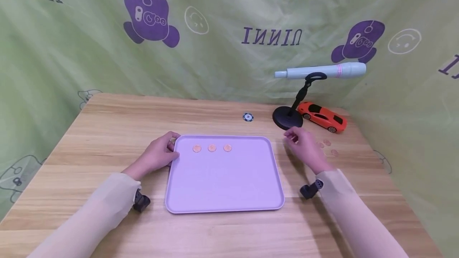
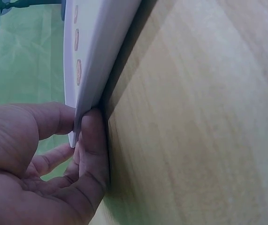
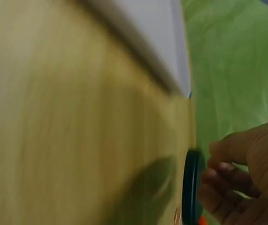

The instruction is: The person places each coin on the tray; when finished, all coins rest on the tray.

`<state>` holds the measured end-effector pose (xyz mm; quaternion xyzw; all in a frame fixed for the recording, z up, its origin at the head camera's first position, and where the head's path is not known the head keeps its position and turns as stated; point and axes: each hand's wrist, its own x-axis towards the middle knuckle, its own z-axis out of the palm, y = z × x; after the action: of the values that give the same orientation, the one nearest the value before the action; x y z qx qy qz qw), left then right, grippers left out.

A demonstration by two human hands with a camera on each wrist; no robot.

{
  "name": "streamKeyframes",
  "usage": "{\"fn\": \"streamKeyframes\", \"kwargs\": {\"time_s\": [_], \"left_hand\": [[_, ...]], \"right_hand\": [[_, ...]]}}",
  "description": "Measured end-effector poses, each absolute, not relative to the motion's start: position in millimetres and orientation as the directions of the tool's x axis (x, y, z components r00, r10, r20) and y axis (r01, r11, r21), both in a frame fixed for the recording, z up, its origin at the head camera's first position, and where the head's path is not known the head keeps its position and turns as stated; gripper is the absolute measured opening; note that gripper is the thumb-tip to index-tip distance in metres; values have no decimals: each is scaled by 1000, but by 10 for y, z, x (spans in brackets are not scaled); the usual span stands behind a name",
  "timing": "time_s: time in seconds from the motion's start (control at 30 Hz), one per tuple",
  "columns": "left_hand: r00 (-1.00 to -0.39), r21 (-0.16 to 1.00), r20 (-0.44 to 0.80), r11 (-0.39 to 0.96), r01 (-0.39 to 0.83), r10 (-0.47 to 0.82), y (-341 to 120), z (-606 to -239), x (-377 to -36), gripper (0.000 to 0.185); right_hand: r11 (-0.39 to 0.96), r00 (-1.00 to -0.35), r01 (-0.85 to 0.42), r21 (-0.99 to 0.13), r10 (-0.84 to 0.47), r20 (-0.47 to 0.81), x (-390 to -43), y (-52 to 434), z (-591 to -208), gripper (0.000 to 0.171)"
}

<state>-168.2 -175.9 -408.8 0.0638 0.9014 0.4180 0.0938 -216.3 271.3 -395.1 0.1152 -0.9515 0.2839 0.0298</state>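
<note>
While my left hand (image 1: pixel 156 155) pinches the far-left corner of the lavender tray (image 1: pixel 222 206), thumb on the rim and fingers tucked under the edge as the left wrist view shows, I judge that grip is there to steady the tray on the wooden table (image 1: pixel 107 122). Three copper coins (image 1: pixel 212 147) lie in a neat row along the tray's far edge, spaced evenly, none touching.

My right hand (image 1: pixel 305 146) hovers just right of the tray's far-right corner, fingers curled loosely. Whether a coin sits between the fingertips I cannot tell; the right wrist view is blurred and shows only bent fingers beside the dark base of the stand (image 1: pixel 287 117).

A few more loose coins (image 1: pixel 328 146) rest on the table just right of that hand, near enough to serve as a supply. Farther back, the stand carries a pale blue microphone (image 1: pixel 322 71), an orange toy car (image 1: pixel 322 116) sits to its right, and a dark poker chip (image 1: pixel 248 117) lies beyond the tray.
</note>
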Motion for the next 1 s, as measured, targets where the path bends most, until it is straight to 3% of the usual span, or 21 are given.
{"fn": "streamKeyframes", "kwargs": {"time_s": [0.23, 0.37, 1.0], "left_hand": [[-976, 763, -114, 645, 35, 188, -1764, -4106, -1698, 56], [-975, 767, -113, 640, 37, 191, -1766, -4108, -1696, 56], [-975, 772, -135, 635, 8, 177, -1755, -4120, -1697, 56]], "right_hand": [[931, -995, -103, -350, -93, 44, -2104, 3071, -4006, 30], [950, -997, -76, -302, -81, -5, -2091, 3155, -4008, 32], [933, -996, -61, -354, -82, -44, -2094, 3215, -3999, 24]]}}
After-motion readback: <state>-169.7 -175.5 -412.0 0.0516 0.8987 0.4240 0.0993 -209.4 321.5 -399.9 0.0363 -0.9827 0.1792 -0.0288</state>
